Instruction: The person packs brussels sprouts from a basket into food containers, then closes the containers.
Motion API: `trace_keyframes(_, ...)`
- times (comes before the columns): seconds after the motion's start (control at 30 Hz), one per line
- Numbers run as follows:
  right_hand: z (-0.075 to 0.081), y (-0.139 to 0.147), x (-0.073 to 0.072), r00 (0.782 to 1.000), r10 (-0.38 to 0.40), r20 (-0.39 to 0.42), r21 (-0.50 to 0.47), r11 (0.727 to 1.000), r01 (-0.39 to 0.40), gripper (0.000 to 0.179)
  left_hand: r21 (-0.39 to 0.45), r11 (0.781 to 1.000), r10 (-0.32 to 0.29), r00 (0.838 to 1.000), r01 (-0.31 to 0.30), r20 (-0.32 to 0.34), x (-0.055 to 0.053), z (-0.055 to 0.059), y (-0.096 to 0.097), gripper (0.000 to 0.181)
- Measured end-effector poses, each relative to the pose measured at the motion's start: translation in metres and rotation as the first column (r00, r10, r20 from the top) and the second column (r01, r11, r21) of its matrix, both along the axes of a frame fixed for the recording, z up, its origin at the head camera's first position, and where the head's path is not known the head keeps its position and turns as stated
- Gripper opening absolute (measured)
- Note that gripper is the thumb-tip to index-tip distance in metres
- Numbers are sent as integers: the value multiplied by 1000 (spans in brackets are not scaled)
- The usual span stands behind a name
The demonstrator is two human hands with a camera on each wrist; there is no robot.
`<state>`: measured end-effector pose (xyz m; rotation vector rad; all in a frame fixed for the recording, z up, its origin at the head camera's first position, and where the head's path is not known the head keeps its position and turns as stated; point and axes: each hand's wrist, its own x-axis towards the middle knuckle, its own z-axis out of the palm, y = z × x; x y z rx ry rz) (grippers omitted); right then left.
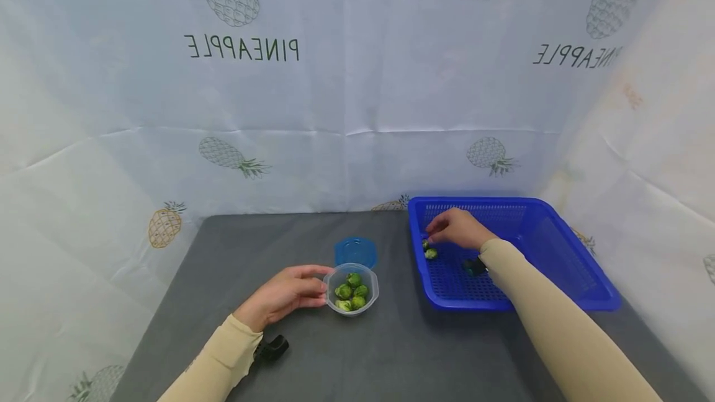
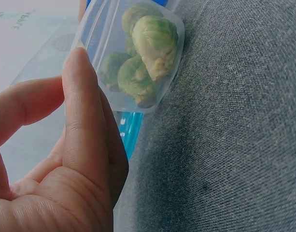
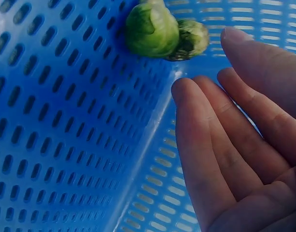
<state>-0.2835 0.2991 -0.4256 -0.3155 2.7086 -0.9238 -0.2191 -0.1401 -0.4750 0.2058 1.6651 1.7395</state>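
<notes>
A clear plastic container (image 1: 377,290) holds several green Brussels sprouts (image 1: 344,291). My left hand (image 1: 290,293) is at its left side, fingertips touching the wall near the rim. The left wrist view shows long, nearly straight fingers (image 2: 80,111) against the container. Over at the blue basket (image 1: 463,306), my right hand (image 1: 460,228) reaches inside by the left wall. Two Brussels sprouts (image 3: 152,31) lie there in the corner, just beyond its fingertips. The right thumb and fingers are spread apart with nothing between them.
A blue lid (image 1: 355,252) lies on the grey table (image 1: 268,241) right behind the container. Black wrist straps (image 1: 274,348) show at both wrists. A white curtain printed with pineapples (image 1: 346,92) hangs behind the table and along both sides.
</notes>
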Motion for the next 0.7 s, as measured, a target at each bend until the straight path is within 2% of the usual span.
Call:
trace_keyframes(0.23,-3,-4,-5,1000,7,24,31,999,-8,28,7,1000,6,1000,-6,18,-1,-1,1,59)
trace_keyframes(0.43,-3,-8,-4,999,38,21,36,999,-39,29,9,1000,6,1000,-6,23,-1,-2,1,58)
trace_keyframes(0.7,-8,-10,-10,999,36,15,64,997,-36,25,11,1000,1,1000,-1,23,-1,-3,1,59)
